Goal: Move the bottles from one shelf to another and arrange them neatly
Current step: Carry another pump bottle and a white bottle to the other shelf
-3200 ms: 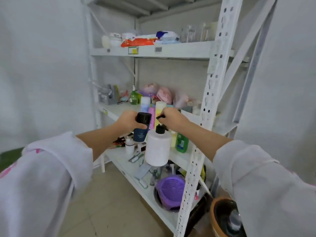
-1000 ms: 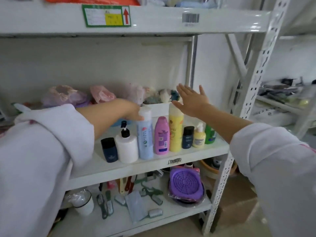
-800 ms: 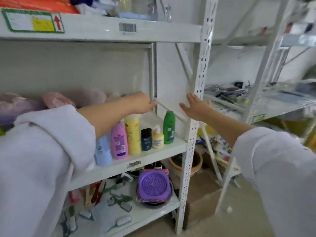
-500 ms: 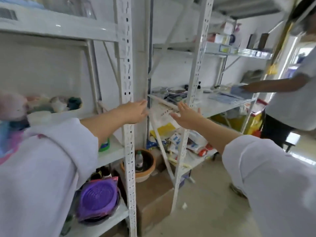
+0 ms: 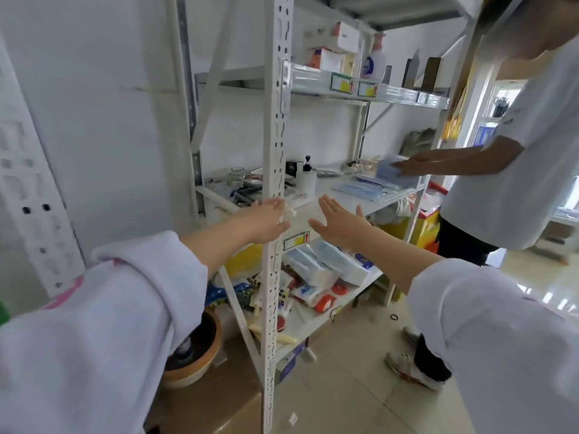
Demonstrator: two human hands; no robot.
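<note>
I face a second white metal rack. My left hand (image 5: 266, 222) is open and empty, right at the rack's front upright post (image 5: 277, 126). My right hand (image 5: 340, 220) is open too, fingers spread, held before the middle shelf (image 5: 332, 205). On that shelf stand a white pump bottle (image 5: 306, 180) with a black top and a small glass jar (image 5: 236, 176), both beyond my hands. The row of bottles I arranged is out of view to the left.
Another person (image 5: 507, 145) in a white shirt stands at the right, hands on blue packets on the same shelf. The lower shelf (image 5: 316, 321) holds packets and clutter. A brown bowl (image 5: 194, 355) sits on a cardboard box below left. Boxes line the top shelf.
My view has swung right from the bottle shelf to the neighbouring rack. Both hands let go of the bottles earlier and now stay open and empty, stretched towards this rack.
</note>
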